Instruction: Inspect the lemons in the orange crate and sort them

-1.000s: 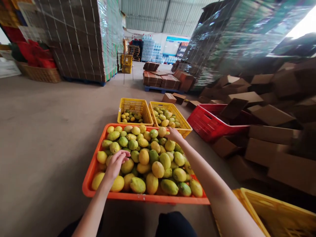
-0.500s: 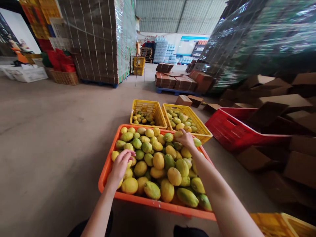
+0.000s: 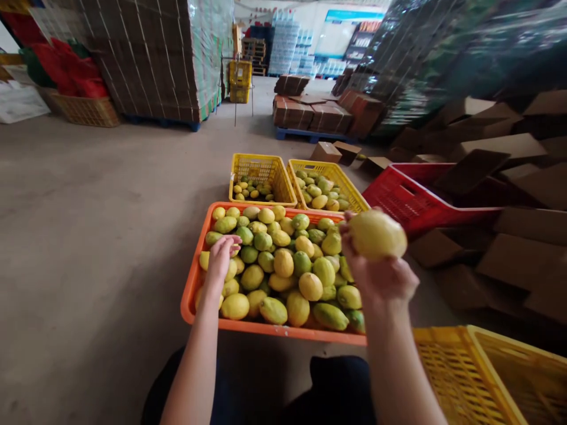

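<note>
My right hand [image 3: 376, 268] is raised over the right side of the orange crate, its fingers wrapped behind a smooth yellow oval fruit [image 3: 378, 234]. I cannot tell whether the fruit is a lemon or a papaya. The orange crate [image 3: 292, 332] is filled with similar fruit, some yellow, some green, some mottled. My left hand [image 3: 224, 251] hovers at the crate's left side, palm turned inward, fingers slightly bent and close to the yellow fruit there. Nothing shows in its grip, and whether its fingertips touch the fruit is unclear.
Beyond the orange crate stand two yellow crates, the left one [image 3: 264, 203] and the right one [image 3: 354, 188], both with fruit. A red crate [image 3: 398, 198] and cardboard boxes [image 3: 522, 260] are at the right. Another yellow crate [image 3: 465, 366] is at the lower right.
My right hand has lifted a yellow fruit from the crate's far right and brought it up and towards me. My left hand stays over the left side. The view has tilted downward.
</note>
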Demonstrator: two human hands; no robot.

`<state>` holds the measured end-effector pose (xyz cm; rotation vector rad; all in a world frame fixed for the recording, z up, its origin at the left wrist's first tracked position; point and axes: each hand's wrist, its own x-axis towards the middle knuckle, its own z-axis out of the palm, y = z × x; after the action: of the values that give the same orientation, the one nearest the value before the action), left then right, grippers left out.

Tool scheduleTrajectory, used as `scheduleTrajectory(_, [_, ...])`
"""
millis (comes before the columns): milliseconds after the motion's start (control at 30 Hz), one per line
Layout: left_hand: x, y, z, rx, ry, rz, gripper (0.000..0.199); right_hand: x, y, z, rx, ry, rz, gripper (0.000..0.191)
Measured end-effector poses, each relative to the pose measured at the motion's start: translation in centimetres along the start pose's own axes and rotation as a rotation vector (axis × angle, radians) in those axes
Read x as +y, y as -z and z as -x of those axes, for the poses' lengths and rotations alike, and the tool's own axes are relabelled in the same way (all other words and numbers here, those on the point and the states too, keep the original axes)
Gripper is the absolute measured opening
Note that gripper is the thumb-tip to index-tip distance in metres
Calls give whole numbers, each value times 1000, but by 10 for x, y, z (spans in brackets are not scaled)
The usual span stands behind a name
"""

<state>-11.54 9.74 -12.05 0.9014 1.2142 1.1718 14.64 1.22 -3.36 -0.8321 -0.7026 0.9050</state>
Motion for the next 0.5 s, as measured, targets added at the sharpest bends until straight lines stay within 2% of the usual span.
scheduleTrajectory(67, [-4, -3, 2, 24, -32, -35, 30, 20, -4, 15, 10, -190, -97, 71])
scheduleTrajectory(133, [-6, -3, 6, 35, -84, -94, 27, 43, -2, 22, 66, -317, -177, 62])
scheduleTrajectory(267, [-1, 7, 18, 33, -202, -445, 11, 71, 12, 28, 194, -426, -326, 46])
scheduleTrajectory(333, [3, 13, 23, 52, -234, -641, 4, 71, 21, 30, 218, -451, -334, 42])
scheduleTrajectory(400, [3, 12, 26, 76, -258, -734, 4, 63, 28, 31, 203, -453, -302, 40])
scheduleTrajectory(500, [-10, -11, 29, 19, -242, -702, 6, 47, 32, 33, 178, -409, -247, 39])
